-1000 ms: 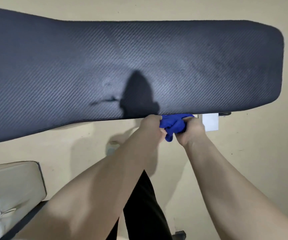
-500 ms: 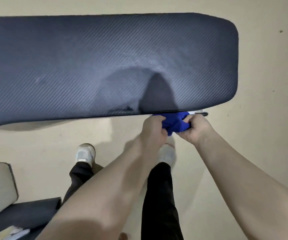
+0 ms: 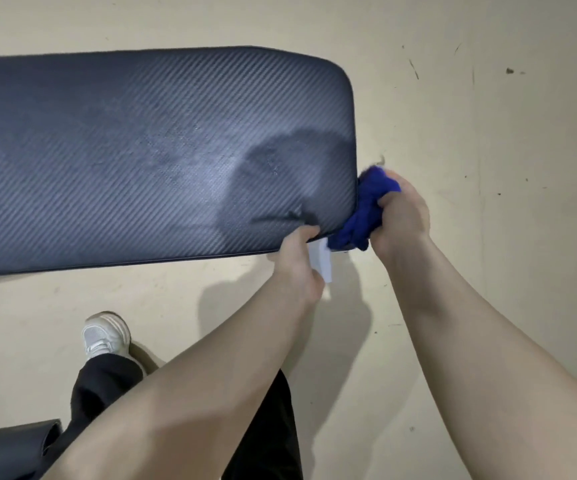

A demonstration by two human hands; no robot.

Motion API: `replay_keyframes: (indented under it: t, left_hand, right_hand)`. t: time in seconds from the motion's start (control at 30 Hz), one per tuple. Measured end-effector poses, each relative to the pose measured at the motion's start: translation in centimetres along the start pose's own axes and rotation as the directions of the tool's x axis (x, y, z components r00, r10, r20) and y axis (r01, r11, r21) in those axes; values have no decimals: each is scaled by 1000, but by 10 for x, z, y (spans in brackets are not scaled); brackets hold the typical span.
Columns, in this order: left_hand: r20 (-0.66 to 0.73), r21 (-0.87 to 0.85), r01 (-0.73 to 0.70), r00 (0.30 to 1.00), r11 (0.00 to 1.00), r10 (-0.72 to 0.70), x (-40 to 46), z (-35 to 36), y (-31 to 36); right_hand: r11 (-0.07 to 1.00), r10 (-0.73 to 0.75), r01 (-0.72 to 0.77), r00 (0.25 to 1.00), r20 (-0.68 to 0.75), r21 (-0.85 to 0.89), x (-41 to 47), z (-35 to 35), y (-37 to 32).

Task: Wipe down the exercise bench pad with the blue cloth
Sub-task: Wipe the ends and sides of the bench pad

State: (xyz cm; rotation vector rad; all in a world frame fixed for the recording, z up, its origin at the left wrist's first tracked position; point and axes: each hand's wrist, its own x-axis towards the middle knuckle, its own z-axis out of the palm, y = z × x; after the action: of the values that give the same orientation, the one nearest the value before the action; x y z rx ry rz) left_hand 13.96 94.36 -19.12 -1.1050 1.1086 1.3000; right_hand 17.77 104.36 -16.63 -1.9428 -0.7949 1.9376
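— Where is the blue cloth (image 3: 361, 214) sitting right now?

— At the right of the frame's middle, bunched up and pressing against the rounded right end of the bench pad (image 3: 148, 154); the right hand (image 3: 401, 213) is gripping it, fingers closing around the wad.

— And the left hand (image 3: 297, 261)?

— It is curling over the pad's lower right corner, fingertips touching the near edge; a white tag (image 3: 321, 261) is showing just beside it, below the pad; whether the hand is pinching that tag, I cannot tell.

— What else is showing?

— The pad is stretching from the left edge across the upper half, over a beige floor (image 3: 488, 133); a white shoe (image 3: 105, 336) and black trouser legs (image 3: 107, 386) are standing at the lower left.
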Motion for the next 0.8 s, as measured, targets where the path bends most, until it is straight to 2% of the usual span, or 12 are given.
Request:
replay_keyframes:
  t: [0.03,0.07,0.13,0.2,0.3,0.4,0.5,0.57,0.63,0.7,0.77,0.8]
  left_hand:
    - [-61,-16,-12,998,1000,11,-2,1,2]
    - [-55,-16,-17,998,1000,16,-2,1,6]
    - [5,-49,-2,1000,999,2,5,-1,11]
    - [37,-67,31,999,997,-29,3,1,12]
    - [25,-132,19,1000,991,-15,2,5,12]
    - [10,-98,4,1000,995,-3,5,2,9]
    - [-22,44,-18,1000,999,19,0,-5,10]
    - [-71,193,-11,997,981,25,-6,-12,12]
    - [-83,314,-6,996,949,34,-17,-18,15]
    - [-69,401,-5,997,916,36,-30,-25,19]
    - [-23,439,-39,998,898,54,-47,-34,26]
    - [18,433,-84,996,898,85,-55,-40,32]
  right_hand:
    - [997,-81,81,996,33,19,9,7,-4]
    - [990,-138,141,987,84,-26,15,11,-12]
    - [946,-217,253,959,182,-201,29,20,-18]
    - [859,-275,369,918,287,-356,35,18,-14]
    - [759,-294,448,883,366,-472,39,9,-3]
    - [749,-260,433,888,380,-501,33,-5,8]
    - [559,-257,510,857,447,-654,18,-20,22]
    - [369,-228,548,836,498,-751,13,-29,29]
    - [509,-158,407,910,383,-759,-2,-34,22]
    - [429,-105,416,904,414,-801,-25,-38,18]
    - [501,7,420,873,489,-757,-51,-32,15]
    - [452,18,456,855,519,-767,-67,-27,14]
